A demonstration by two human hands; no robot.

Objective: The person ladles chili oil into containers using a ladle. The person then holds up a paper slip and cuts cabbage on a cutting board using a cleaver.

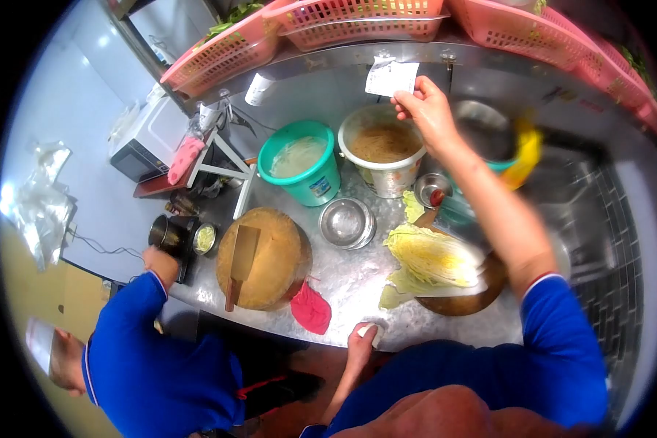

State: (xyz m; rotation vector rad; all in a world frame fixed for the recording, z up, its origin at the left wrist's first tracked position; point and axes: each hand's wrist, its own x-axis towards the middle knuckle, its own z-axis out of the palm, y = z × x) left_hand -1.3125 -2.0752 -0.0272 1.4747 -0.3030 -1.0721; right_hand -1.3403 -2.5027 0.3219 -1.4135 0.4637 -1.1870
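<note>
My right hand [425,108] is raised above the buckets and pinches a white paper slip [391,77] against the metal rail. Low at the counter's front edge, my left hand [362,342] is closed around a small white object [373,334] that I cannot make out. Between the two hands, to the right, a halved napa cabbage [434,257] lies on a round board [463,301]. A red cloth [311,308] rests left of my left hand, beside a round chopping block [274,255] with a cleaver [242,255] on it.
A green bucket [299,162], a white bucket [382,146] with brown contents and steel bowls [347,223] stand behind. Pink baskets [365,23] line the shelf above. At the left, a co-worker in blue [153,365] reaches toward a black pot [166,233]. A sink [591,212] is at right.
</note>
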